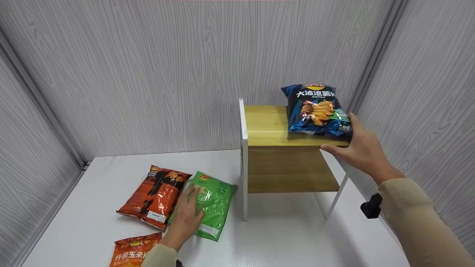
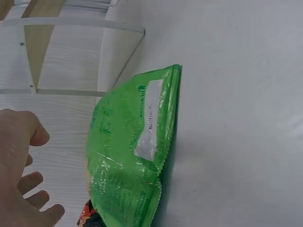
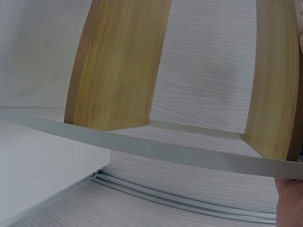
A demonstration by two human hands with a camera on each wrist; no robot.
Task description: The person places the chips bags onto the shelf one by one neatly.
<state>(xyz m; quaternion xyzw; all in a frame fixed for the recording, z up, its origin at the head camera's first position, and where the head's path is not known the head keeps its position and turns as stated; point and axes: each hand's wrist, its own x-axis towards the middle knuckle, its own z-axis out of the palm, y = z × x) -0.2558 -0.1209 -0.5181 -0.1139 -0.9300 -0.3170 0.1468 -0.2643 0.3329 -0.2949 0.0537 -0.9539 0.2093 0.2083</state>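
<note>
My left hand (image 1: 186,215) hovers at the left side of a green chip bag (image 1: 213,207), fingers spread and relaxed; the left wrist view shows a gap between thumb and bag. A red and black chip bag (image 1: 157,196) lies just left of it. My right hand (image 1: 362,150) holds the right front corner of a two-tier wooden shelf rack (image 1: 267,138), its thumb at the front edge and the other fingers along the right side. Beside those fingers, a dark blue chip bag (image 1: 315,109) rests on the top board. Part of the right hand is hidden behind the frame in the right wrist view.
An orange corn chip bag (image 1: 130,250) lies near the front of the white table (image 1: 107,178), partly cut off by the view. The rack's lower board (image 1: 289,170) sits below the top one, between white metal legs. Grey wood-grain panels (image 1: 167,74) enclose the back and sides.
</note>
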